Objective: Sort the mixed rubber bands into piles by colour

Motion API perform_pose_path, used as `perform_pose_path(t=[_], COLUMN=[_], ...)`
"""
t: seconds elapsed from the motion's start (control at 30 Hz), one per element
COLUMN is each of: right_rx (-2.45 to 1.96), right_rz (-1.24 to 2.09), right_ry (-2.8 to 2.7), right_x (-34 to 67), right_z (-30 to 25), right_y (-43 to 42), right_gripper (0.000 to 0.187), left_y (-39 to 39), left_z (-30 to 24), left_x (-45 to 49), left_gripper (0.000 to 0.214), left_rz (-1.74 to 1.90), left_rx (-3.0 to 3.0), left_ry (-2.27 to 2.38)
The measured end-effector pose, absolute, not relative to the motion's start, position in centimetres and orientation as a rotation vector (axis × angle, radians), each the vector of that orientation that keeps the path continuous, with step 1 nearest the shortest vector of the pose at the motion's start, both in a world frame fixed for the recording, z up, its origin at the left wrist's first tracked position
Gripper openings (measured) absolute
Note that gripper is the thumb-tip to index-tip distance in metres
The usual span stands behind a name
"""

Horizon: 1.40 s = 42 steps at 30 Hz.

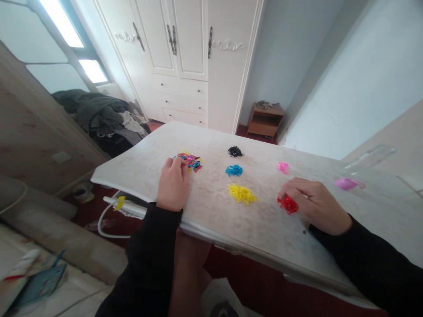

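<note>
My left hand [174,180] rests at the near left edge of a mixed pile of small bands [194,164], thin pieces like little rubber bands in several colours. Its fingers are curled together, and whatever they pinch is hidden. Over a red pile of bands [288,205] is my right hand [313,202], fingers bent and closed, touching or just above it. What lies in its fingertips cannot be made out. Between the hands are a yellow pile [242,194], a blue pile [234,170] and a black pile [235,151]. A small pink pile [283,167] lies beyond my right hand.
The white table [211,145] carries a pink balloon-like object [348,184] and a clear plastic container [370,157] at right. A white wardrobe [188,57] and a small brown cabinet [265,121] stand behind. Dark clothes [99,114] are heaped at left.
</note>
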State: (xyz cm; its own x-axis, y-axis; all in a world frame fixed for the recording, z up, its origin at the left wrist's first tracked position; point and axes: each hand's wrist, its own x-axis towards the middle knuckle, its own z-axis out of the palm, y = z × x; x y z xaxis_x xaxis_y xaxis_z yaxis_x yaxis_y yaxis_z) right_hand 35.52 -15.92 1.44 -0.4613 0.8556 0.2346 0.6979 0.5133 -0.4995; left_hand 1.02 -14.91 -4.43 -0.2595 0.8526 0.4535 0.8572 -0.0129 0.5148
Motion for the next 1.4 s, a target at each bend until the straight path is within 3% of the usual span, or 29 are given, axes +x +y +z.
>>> perform_pose_path(t=[0.6, 1.4], right_rx=[-1.285, -1.283], right_rz=[0.524, 0.424], right_ry=[-2.316, -2.387], right_x=[35.58, 35.43], right_z=[1.37, 1.48], right_y=[-15.95, -16.18], right_gripper=[0.055, 0.047], left_y=[-15.04, -15.10], left_z=[-4.18, -4.32], left_x=[0.79, 0.95], left_gripper=[0.012, 0.013], left_rz=[-1.294, -1.277], left_rx=[-1.803, -1.787], left_ry=[-2.301, -2.301])
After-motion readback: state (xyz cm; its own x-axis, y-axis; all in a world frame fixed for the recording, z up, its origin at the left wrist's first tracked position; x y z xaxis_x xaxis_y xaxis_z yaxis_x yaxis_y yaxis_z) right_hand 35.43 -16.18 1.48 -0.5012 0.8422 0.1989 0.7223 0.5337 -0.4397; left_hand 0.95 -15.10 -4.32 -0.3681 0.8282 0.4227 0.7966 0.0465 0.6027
